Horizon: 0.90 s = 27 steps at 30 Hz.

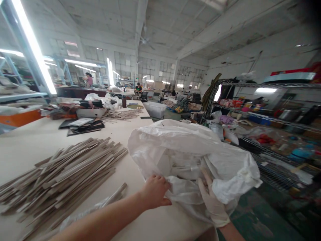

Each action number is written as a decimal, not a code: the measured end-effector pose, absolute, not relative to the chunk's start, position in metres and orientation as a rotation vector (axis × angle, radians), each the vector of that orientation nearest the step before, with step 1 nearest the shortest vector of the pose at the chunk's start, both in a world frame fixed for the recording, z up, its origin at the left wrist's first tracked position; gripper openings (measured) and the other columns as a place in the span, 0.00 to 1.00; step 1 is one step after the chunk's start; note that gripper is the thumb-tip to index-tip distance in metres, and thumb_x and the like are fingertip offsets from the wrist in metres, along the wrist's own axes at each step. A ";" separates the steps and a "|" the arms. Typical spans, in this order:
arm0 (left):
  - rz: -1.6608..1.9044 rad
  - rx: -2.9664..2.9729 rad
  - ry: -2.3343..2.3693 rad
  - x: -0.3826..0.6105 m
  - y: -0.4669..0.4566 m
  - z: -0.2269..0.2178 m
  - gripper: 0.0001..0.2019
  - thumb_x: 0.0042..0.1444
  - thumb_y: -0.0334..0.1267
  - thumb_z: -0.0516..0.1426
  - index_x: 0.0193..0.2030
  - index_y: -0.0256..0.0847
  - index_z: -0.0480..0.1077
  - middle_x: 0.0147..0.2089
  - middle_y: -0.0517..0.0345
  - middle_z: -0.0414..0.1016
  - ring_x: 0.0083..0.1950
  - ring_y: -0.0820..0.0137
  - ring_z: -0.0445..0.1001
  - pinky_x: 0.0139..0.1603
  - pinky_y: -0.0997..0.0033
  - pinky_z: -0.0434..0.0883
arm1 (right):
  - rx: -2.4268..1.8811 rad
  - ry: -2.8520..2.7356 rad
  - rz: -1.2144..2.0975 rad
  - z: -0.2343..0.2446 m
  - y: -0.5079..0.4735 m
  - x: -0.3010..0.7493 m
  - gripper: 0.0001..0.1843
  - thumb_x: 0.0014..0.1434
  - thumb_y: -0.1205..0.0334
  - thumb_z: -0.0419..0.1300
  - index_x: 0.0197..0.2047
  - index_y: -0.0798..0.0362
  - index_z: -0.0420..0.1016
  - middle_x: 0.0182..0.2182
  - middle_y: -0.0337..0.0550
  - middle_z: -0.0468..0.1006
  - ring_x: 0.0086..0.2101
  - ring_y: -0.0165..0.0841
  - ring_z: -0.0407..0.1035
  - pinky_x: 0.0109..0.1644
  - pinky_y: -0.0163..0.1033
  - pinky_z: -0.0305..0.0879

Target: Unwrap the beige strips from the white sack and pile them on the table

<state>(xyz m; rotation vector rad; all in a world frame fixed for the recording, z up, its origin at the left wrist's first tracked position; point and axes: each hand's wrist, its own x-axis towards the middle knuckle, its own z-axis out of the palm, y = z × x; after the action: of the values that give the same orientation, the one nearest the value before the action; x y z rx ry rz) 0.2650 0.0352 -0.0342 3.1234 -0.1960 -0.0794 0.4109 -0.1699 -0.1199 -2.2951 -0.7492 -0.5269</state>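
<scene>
A large white plastic bag (175, 140) lies slumped at the table's right edge, its mouth turned toward me. My left hand (155, 191), bare, has its fingers curled over the near rim of the bag, with the thumb sticking out to the side. Into the mouth reaches my right hand (212, 202), in a pale glove, with its fingers stretched apart. Pale strips (187, 170) show inside the bag beside those fingers; their far ends are hidden by the plastic. On the left of the table lies a big loose pile of greyish flat strips (67, 174).
Across the white table (117, 134) lie black sheets (85, 127), a white box (90, 112) and more thin strips (122, 114). A white bin (154, 108) stands beyond the edge. Wire shelves (271, 117) full of goods line the right. Two people sit far back.
</scene>
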 end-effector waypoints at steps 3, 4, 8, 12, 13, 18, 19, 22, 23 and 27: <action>-0.054 3.041 -0.083 0.272 0.038 -0.019 0.26 0.49 0.61 0.50 0.41 0.41 0.70 0.40 0.50 0.74 0.41 0.58 0.72 0.42 0.61 0.68 | -2.172 -0.840 -0.472 -0.106 -0.153 0.401 0.26 0.57 0.55 0.50 0.58 0.54 0.60 0.45 0.52 0.73 0.44 0.42 0.67 0.53 0.48 0.58; -0.070 2.992 -0.008 0.276 0.039 -0.015 0.26 0.50 0.61 0.48 0.40 0.41 0.71 0.38 0.50 0.74 0.39 0.59 0.73 0.39 0.62 0.68 | -2.125 -0.878 -0.411 -0.104 -0.146 0.397 0.25 0.58 0.56 0.49 0.58 0.54 0.59 0.49 0.51 0.70 0.47 0.40 0.66 0.54 0.47 0.58; -0.007 2.781 0.374 0.300 0.042 -0.005 0.23 0.56 0.56 0.44 0.39 0.40 0.69 0.38 0.51 0.73 0.37 0.64 0.73 0.36 0.68 0.67 | -2.029 -0.936 -0.228 -0.102 -0.128 0.389 0.22 0.59 0.56 0.47 0.55 0.53 0.62 0.51 0.50 0.68 0.49 0.37 0.64 0.52 0.44 0.62; 0.064 2.680 0.567 0.331 0.036 -0.014 0.16 0.55 0.46 0.50 0.41 0.38 0.69 0.45 0.47 0.71 0.45 0.59 0.71 0.44 0.63 0.66 | -2.093 -0.873 -0.111 -0.114 -0.133 0.386 0.15 0.56 0.54 0.50 0.42 0.51 0.71 0.38 0.47 0.73 0.37 0.38 0.70 0.41 0.44 0.68; 0.032 2.656 0.594 0.338 0.034 -0.020 0.15 0.53 0.46 0.52 0.40 0.37 0.70 0.44 0.45 0.71 0.45 0.56 0.71 0.44 0.61 0.66 | -2.104 -0.870 -0.036 -0.119 -0.136 0.385 0.14 0.55 0.54 0.51 0.39 0.51 0.71 0.35 0.46 0.74 0.34 0.37 0.70 0.38 0.43 0.68; -0.092 2.468 0.694 0.350 0.020 -0.054 0.07 0.47 0.37 0.56 0.28 0.35 0.70 0.31 0.47 0.74 0.39 0.57 0.73 0.38 0.63 0.68 | -2.058 -0.811 0.201 -0.137 -0.158 0.382 0.13 0.51 0.57 0.53 0.37 0.52 0.73 0.34 0.48 0.77 0.36 0.40 0.72 0.41 0.45 0.69; -0.079 2.422 0.703 0.349 0.020 -0.057 0.06 0.49 0.36 0.55 0.29 0.36 0.70 0.30 0.50 0.74 0.38 0.60 0.73 0.37 0.66 0.68 | -2.039 -0.802 0.190 -0.134 -0.161 0.381 0.15 0.51 0.56 0.53 0.40 0.53 0.73 0.37 0.49 0.77 0.38 0.40 0.71 0.43 0.46 0.68; -0.048 2.265 0.720 0.342 0.025 -0.056 0.07 0.52 0.35 0.51 0.30 0.35 0.68 0.28 0.55 0.72 0.32 0.69 0.71 0.31 0.74 0.66 | -1.929 -0.747 0.025 -0.111 -0.164 0.375 0.19 0.53 0.53 0.53 0.47 0.51 0.71 0.44 0.47 0.74 0.43 0.38 0.69 0.47 0.44 0.66; -0.049 2.207 0.721 0.339 0.027 -0.052 0.08 0.53 0.35 0.51 0.31 0.35 0.68 0.27 0.56 0.72 0.30 0.72 0.71 0.28 0.76 0.65 | -1.887 -0.700 -0.028 -0.102 -0.162 0.372 0.19 0.54 0.52 0.53 0.46 0.50 0.71 0.43 0.47 0.75 0.42 0.37 0.69 0.46 0.43 0.66; -0.048 2.000 0.710 0.323 0.035 -0.032 0.11 0.57 0.37 0.46 0.37 0.33 0.65 0.26 0.58 0.71 0.22 0.79 0.66 0.21 0.81 0.61 | -1.722 -0.535 0.417 -0.073 -0.136 0.355 0.20 0.53 0.45 0.52 0.34 0.52 0.75 0.26 0.44 0.76 0.24 0.33 0.67 0.27 0.38 0.63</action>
<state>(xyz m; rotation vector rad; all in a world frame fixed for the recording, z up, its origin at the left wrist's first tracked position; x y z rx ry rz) 0.3229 0.0351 -0.0317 2.0001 0.7101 -0.0478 0.3549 -0.1364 -0.0733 -1.7215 -0.5354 0.4170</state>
